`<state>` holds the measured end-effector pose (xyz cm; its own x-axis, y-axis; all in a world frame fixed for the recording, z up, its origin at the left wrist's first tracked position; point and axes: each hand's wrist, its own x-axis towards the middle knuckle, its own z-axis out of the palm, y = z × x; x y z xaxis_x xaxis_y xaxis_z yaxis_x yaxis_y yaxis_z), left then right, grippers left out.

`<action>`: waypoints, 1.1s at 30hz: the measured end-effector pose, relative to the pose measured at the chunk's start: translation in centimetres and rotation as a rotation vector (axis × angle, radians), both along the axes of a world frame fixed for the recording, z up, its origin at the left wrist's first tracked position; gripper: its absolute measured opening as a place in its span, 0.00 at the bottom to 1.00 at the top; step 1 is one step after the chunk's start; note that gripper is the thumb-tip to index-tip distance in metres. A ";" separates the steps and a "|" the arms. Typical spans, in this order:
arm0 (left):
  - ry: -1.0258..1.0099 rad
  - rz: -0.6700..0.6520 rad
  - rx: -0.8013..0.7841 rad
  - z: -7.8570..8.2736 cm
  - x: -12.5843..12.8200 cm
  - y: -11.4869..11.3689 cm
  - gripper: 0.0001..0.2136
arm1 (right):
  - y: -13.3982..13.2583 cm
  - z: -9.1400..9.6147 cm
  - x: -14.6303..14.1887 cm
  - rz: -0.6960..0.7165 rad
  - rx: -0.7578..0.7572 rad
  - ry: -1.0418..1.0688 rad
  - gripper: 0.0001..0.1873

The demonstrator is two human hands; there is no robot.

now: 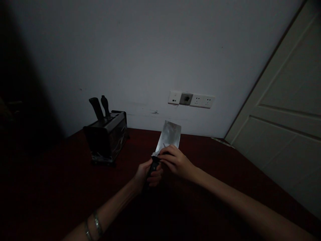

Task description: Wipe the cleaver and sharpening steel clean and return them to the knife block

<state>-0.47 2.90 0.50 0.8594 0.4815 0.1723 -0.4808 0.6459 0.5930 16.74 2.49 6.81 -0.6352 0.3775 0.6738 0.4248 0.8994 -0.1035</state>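
Note:
A cleaver (169,135) with a broad silver blade points up and away from me over a dark red table (213,174). My left hand (147,175) is wrapped round its black handle. My right hand (175,160) rests at the base of the blade, fingers pinched against the metal where it meets the handle. Two bracelets sit on my left wrist.
A dark knife block (107,135) stands at the back left of the table with two black handles (100,107) sticking out. A strip of wall sockets (192,99) sits on the white wall behind. A white door (288,127) is on the right. The left side is in deep shadow.

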 end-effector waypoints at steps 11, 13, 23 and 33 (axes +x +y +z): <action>-0.040 -0.061 0.000 0.3 0.2 -0.8 0.21 | 4.7 2.9 1.0 -0.243 0.138 0.231 0.09; -0.049 -0.050 -0.005 -0.1 0.2 -0.6 0.20 | 2.2 1.0 0.0 -0.155 0.069 0.141 0.11; 0.014 -0.047 0.015 0.3 0.2 -0.9 0.21 | 4.4 3.4 1.4 -0.178 0.158 0.170 0.10; 0.026 -0.061 -0.001 -0.5 0.6 -1.0 0.21 | 1.6 0.7 0.0 -0.193 0.097 0.194 0.12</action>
